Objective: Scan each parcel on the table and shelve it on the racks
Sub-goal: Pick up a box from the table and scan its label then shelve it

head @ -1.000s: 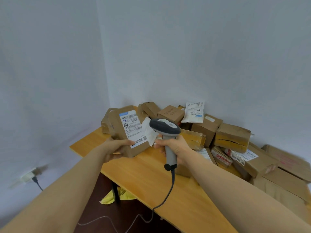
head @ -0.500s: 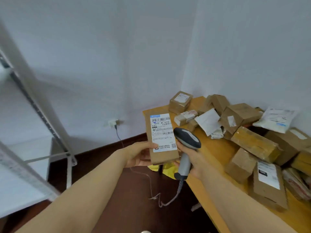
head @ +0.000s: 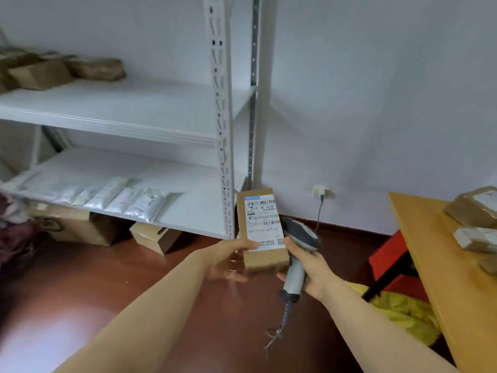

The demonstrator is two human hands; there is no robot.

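Observation:
My left hand [head: 230, 257] grips a small brown cardboard parcel [head: 262, 228] upright by its lower left edge, white shipping label facing me. Right beside it, my right hand [head: 309, 267] grips the handle of a grey barcode scanner [head: 300, 234], whose head sits against the parcel's right edge. A cable hangs from the scanner's handle toward the floor. The white metal rack [head: 223, 117] stands just behind the parcel, with two shelves in view.
Brown parcels [head: 43, 71] lie on the upper shelf at far left; white mailer bags [head: 129, 200] line the lower shelf. Cardboard boxes [head: 154, 236] sit on the floor under the rack. The wooden table [head: 435, 265] with more parcels is at right, above a red box and yellow cloth.
My view has swung left from the table and parcel pile to the rack. Both hands still hold the parcel and scanner close together, now out in front of the rack.

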